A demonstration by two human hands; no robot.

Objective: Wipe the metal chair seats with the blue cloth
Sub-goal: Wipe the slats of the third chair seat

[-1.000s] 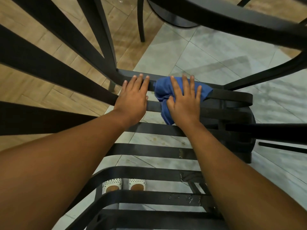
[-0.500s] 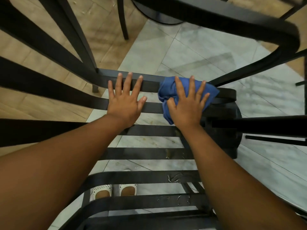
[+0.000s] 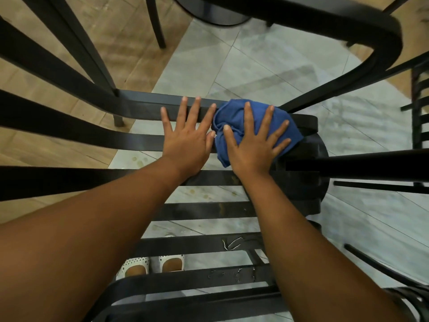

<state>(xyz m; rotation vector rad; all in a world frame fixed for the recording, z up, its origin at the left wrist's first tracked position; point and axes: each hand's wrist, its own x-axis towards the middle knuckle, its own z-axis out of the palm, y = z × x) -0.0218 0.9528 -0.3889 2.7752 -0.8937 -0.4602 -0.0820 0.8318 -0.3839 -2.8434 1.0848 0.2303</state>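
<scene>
Right hand flat, fingers spread, pressing crumpled blue cloth onto far right corner of black slatted metal chair seat; left hand flat beside it, fingers extended, holding nothing

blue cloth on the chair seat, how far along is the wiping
In hand: the right hand presses the bunched blue cloth flat onto the far slats of the black metal chair seat, with the left hand resting open beside it. Left: the nearer slats show stray threads and specks, so they look unwiped. Nothing can be called finished from this view.
</scene>
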